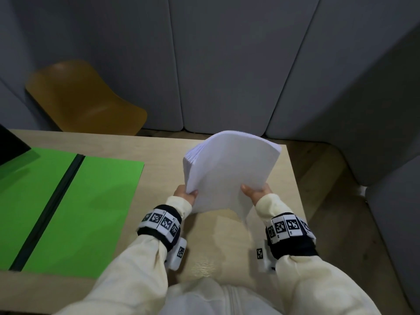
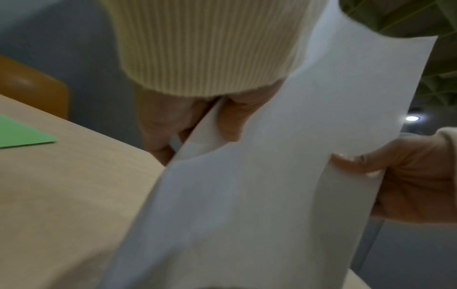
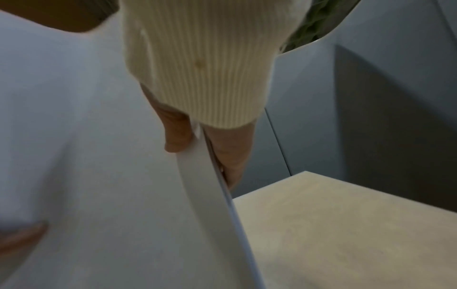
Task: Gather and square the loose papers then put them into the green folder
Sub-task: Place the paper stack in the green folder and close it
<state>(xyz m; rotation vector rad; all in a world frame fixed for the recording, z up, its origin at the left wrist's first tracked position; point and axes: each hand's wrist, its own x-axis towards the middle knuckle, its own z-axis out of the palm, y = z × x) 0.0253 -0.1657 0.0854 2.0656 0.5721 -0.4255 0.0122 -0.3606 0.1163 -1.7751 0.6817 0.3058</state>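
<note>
Papers were all in one white pile, held up in the air over the right part of the table. The left hand pinched the pile at its near left edge, thumb on top and fingers behind. The right hand pinched the near right edge the same way, and the right wrist view showed its thumb on one side of the pile and its fingers on the other. The pile bent over at the far end, and the sheets there fanned out a little, so the edges did not look lined up yet.

The green folder lay open and flat on the left part of the table, well apart from the pile. A brown chair stood behind the table.

It looked like the gathering was done and the squaring was the step in hand. Next, the pile would likely need to stand on its edge and be tapped on the table until the sides were even. Then it could go left and lie down on the folder. Both hands should hold tight, or loose sheets could slip out.
</note>
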